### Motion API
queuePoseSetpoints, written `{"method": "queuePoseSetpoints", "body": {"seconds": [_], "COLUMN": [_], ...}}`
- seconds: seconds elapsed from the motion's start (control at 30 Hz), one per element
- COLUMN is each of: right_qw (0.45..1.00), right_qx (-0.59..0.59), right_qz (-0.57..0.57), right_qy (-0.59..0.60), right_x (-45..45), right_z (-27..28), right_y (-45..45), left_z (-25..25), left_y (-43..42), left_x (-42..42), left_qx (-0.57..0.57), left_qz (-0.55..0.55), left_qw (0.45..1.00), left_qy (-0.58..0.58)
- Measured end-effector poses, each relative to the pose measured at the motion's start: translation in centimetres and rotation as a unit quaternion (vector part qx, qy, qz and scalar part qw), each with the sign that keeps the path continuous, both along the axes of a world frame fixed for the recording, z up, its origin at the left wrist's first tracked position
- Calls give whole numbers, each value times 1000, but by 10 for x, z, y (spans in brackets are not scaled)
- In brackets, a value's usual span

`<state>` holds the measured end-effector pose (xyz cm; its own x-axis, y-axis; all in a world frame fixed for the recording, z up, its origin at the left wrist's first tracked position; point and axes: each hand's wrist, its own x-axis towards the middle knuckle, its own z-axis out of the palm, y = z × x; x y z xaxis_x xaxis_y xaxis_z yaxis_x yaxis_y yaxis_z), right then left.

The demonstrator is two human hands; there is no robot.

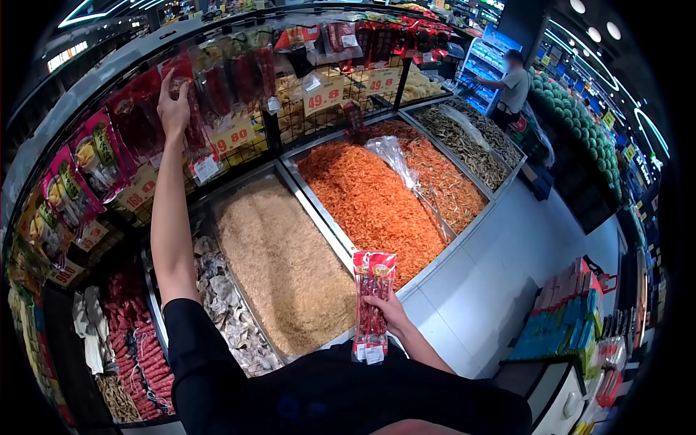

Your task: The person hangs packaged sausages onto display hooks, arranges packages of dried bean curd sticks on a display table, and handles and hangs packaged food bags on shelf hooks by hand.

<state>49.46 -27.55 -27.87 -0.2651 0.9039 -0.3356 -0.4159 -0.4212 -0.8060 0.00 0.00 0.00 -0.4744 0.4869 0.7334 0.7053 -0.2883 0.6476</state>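
Observation:
My left hand point(174, 109) is raised to the hanging rack, in front of a row of red vacuum packs of sausages point(215, 87). Its thumb and forefinger are apart, with red packaging right behind them; I see no firm grip. Low in front of my body, my right hand point(388, 310) is wrapped round a clear and red pack of sausages point(373, 290). White labels show at the pack's lower end. Below the rack lies a bin of tiny pale dried shrimp point(283, 261), beside a bin of orange dried shrimp point(355, 196).
Yellow price signs point(322, 96) hang on the wire grid. Pink snack bags point(101, 156) hang at left. Dried fish point(464, 141) fill a far bin; loose sausages point(145, 362) lie lower left. A person point(513, 87) stands near watermelons point(580, 123). Stacked boxes point(558, 312) are at right.

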Motion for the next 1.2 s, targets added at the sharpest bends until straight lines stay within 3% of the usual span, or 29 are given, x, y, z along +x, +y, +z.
{"method": "queuePoseSetpoints", "body": {"seconds": [0.1, 0.2, 0.3, 0.4, 0.43, 0.5, 0.57, 0.6, 0.63, 0.67, 0.7, 0.77, 0.8, 0.87, 0.9, 0.97, 1.1, 1.2], "right_qw": [1000, 1000, 1000, 1000, 1000, 1000, 999, 1000, 1000, 1000, 1000, 1000, 1000, 999, 999, 996, 990, 980], "right_qx": [-6, -6, -21, -28, -25, -19, -29, -28, -24, -18, -9, -7, -6, -19, -25, -5, 27, 44], "right_qz": [6, -13, -19, -10, -11, -11, -13, -15, -13, -8, -3, -1, 5, 6, 27, 58, 104, 108], "right_qy": [13, 0, -7, -4, -6, -4, 4, 0, -1, 5, 12, 19, 1, -29, -36, -66, -95, -162], "right_x": [-6, 5, 10, 12, 12, 9, 6, 6, 5, 3, 0, -3, -4, -1, 1, 0, -2, -2], "right_z": [-1, -2, -5, -8, -9, -9, -7, -13, -11, -6, -4, -11, -16, -21, -20, -18, -12, -8], "right_y": [1, -2, -4, -4, -5, -6, -6, -6, -5, -6, -3, 1, 3, 1, 2, 4, 6, 6], "left_z": [12, 12, 20, 0, -3, -51, -122, -168, -200, -208, -328, -330, -344, -370, -361, -324, -327, -339], "left_y": [16, 31, 30, 9, -20, -55, -100, -126, -161, -203, -210, -269, -280, -302, -312, -315, -313, -317], "left_x": [-13, -26, -29, -14, 18, 49, 110, 140, 175, 220, 233, 291, 306, 330, 337, 338, 320, 316], "left_qx": [-26, -100, -291, -256, -223, -86, -96, -166, -408, -464, -430, -509, -509, -411, -407, -353, -399, -384], "left_qz": [22, 114, 205, 195, 152, 40, -154, -260, -248, -318, -473, -506, -505, -531, -522, -448, -490, -494], "left_qw": [999, 980, 925, 930, 954, 977, 982, 951, 876, 819, 752, 650, 649, 497, 496, 559, 542, 575], "left_qy": [15, 131, 134, 178, 132, 192, 56, -38, -76, -115, -162, -250, -253, -550, -562, -602, -553, -527]}}
